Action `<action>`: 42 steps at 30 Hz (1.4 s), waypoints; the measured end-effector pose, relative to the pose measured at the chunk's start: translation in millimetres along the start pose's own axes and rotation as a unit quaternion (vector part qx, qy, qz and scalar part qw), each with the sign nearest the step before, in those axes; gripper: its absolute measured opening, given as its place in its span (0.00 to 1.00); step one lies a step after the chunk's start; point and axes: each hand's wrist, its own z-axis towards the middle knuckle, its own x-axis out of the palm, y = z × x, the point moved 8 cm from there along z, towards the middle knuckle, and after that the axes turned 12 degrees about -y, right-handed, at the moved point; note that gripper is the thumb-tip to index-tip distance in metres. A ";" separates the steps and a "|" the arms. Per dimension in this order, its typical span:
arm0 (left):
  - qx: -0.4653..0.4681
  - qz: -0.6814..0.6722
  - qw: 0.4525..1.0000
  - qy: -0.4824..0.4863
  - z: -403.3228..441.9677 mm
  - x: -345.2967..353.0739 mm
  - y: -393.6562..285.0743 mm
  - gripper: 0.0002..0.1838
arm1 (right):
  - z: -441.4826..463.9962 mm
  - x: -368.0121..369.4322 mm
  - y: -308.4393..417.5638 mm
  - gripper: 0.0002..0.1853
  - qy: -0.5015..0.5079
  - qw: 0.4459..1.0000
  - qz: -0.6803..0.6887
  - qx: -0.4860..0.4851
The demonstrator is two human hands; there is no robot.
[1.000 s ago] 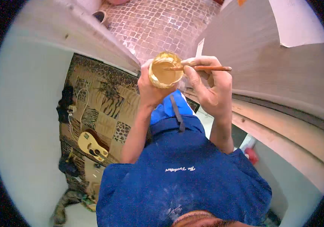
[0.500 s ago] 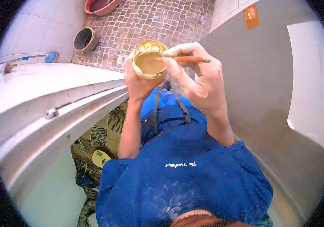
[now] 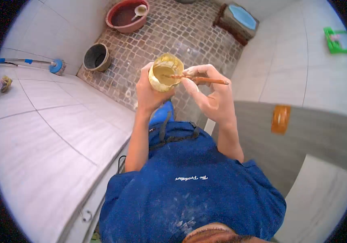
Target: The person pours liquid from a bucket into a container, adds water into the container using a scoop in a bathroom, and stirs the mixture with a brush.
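My left hand [image 3: 146, 89] is wrapped round a small yellowish cup [image 3: 168, 60] with a crusted, uneven rim. Inside the cup lies a tan, paste-like mixture [image 3: 162, 77]. Between thumb and fingers, my right hand [image 3: 214, 99] pinches a thin orange-brown stick [image 3: 208, 79], shaped like a brush handle. One end of the stick reaches into the cup; whether it has bristles is hidden. Pale residue coats the fingers of my right hand.
On the cobbled floor [image 3: 185, 36] stand a red basin [image 3: 118, 27] with a dipper [image 3: 141, 10] and a dark-mouthed bucket [image 3: 104, 65]. A brush with a blue head [image 3: 56, 66] lies left. An orange handle [image 3: 281, 119] is on the grey panel [image 3: 250, 129] at right.
My view has shifted forward into the tiled room, bringing more of the basin, bucket and right wall into sight. Both hands still hold the cup and stick; the stick now reaches visibly into the cup.
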 end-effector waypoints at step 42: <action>-0.057 0.176 0.951 -0.247 315.6 147.2 762.7 0.50 | 603.1 516.5 -932.7 0.17 0.214 0.908 -0.215 -0.289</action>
